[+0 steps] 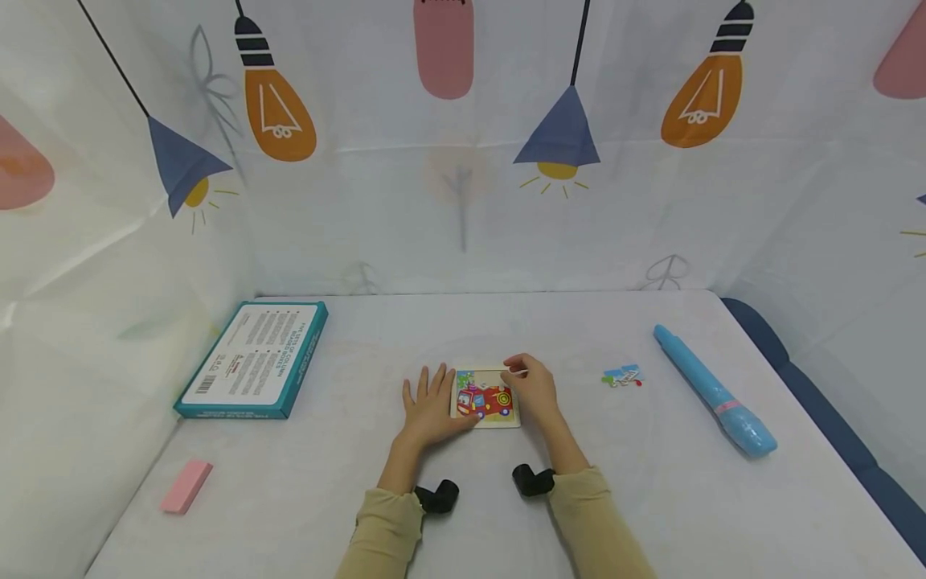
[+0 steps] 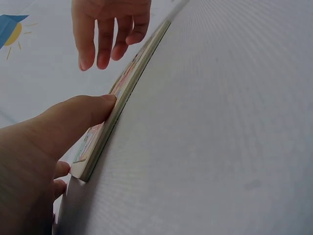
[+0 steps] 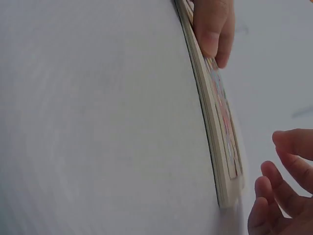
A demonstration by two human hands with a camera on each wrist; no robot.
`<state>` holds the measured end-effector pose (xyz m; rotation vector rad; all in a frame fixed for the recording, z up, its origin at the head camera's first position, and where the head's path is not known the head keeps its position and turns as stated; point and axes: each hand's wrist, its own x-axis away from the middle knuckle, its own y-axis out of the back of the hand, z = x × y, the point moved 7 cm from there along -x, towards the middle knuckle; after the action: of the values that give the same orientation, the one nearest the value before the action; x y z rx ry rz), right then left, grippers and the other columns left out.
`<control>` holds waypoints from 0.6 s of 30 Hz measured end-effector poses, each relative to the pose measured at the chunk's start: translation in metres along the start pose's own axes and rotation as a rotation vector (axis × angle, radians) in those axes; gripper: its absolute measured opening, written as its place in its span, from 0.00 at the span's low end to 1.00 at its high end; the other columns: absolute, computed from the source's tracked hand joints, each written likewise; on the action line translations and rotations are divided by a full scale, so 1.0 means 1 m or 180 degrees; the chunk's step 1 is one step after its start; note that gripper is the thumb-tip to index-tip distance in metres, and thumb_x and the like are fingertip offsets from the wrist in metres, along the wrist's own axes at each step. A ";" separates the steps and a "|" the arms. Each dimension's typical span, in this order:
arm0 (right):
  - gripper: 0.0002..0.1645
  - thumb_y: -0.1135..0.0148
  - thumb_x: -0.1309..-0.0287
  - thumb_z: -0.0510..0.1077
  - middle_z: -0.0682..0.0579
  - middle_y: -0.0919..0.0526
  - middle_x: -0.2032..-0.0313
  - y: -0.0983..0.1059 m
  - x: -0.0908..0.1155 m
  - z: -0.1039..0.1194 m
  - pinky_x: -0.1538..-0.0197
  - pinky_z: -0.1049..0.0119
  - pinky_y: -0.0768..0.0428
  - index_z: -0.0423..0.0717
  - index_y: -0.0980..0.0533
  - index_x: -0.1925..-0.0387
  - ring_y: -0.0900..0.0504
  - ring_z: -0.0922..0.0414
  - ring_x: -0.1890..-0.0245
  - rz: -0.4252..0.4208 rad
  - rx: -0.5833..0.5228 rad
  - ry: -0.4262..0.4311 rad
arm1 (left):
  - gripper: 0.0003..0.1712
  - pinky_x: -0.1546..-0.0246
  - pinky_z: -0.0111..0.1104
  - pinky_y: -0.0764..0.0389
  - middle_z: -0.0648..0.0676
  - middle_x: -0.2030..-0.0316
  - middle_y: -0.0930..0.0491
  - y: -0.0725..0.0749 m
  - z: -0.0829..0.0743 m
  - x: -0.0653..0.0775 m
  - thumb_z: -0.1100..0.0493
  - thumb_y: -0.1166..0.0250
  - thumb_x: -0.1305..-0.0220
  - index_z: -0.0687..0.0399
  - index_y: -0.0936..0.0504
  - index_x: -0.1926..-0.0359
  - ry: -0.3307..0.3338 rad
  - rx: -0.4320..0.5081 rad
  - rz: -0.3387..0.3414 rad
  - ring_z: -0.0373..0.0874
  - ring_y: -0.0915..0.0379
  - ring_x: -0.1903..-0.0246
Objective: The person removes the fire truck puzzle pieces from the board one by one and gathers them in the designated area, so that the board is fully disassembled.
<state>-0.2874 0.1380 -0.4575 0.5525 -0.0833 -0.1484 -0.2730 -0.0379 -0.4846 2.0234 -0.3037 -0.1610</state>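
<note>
A small wooden puzzle board (image 1: 486, 423) with a red cartoon truck picture lies flat on the white table. My left hand (image 1: 428, 412) rests at its left side, fingers straight and spread, with the thumb on its front edge; in the left wrist view the thumb (image 2: 83, 110) touches the board's rim. Over the upper right corner is my right hand (image 1: 535, 390), its fingers loosely bent. In the right wrist view that hand (image 3: 288, 191) is beside the end of the board (image 3: 222, 191), with a gap between thumb and fingers and nothing held there.
Several small colourful puzzle pieces (image 1: 622, 376) lie right of the board. Farther right is a long light-blue tube-like object (image 1: 712, 390). A teal-edged boxed book (image 1: 249, 358) lies at the back left, and a pink block (image 1: 186, 486) at the front left.
</note>
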 end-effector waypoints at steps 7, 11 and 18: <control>0.09 0.38 0.46 0.42 0.47 0.21 0.63 -0.024 0.003 0.011 0.63 0.61 0.25 0.42 0.20 0.64 0.23 0.54 0.65 0.0274 0.0317 0.0227 | 0.55 0.38 0.60 0.68 0.58 0.30 0.49 -0.001 0.001 0.000 0.33 0.37 0.52 0.57 0.45 0.31 -0.0001 -0.0070 0.0041 0.61 0.64 0.31; 0.08 0.35 0.50 0.42 0.47 0.20 0.67 -0.031 0.005 0.020 0.61 0.58 0.26 0.42 0.18 0.68 0.23 0.52 0.64 0.0189 0.0647 0.0443 | 0.55 0.39 0.61 0.67 0.58 0.30 0.49 -0.001 0.001 0.000 0.32 0.37 0.52 0.57 0.45 0.31 -0.0022 -0.0080 0.0045 0.61 0.64 0.31; 0.12 0.31 0.54 0.49 0.47 0.22 0.69 -0.042 0.008 0.032 0.63 0.56 0.29 0.45 0.17 0.69 0.26 0.48 0.65 0.0083 0.1372 0.0643 | 0.54 0.39 0.61 0.66 0.59 0.31 0.48 0.001 0.000 0.000 0.32 0.38 0.52 0.58 0.44 0.31 -0.0069 -0.0100 -0.0003 0.61 0.62 0.31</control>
<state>-0.2885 0.0843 -0.4521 0.9929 0.0767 -0.0472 -0.2732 -0.0386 -0.4843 1.9918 -0.3120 -0.1872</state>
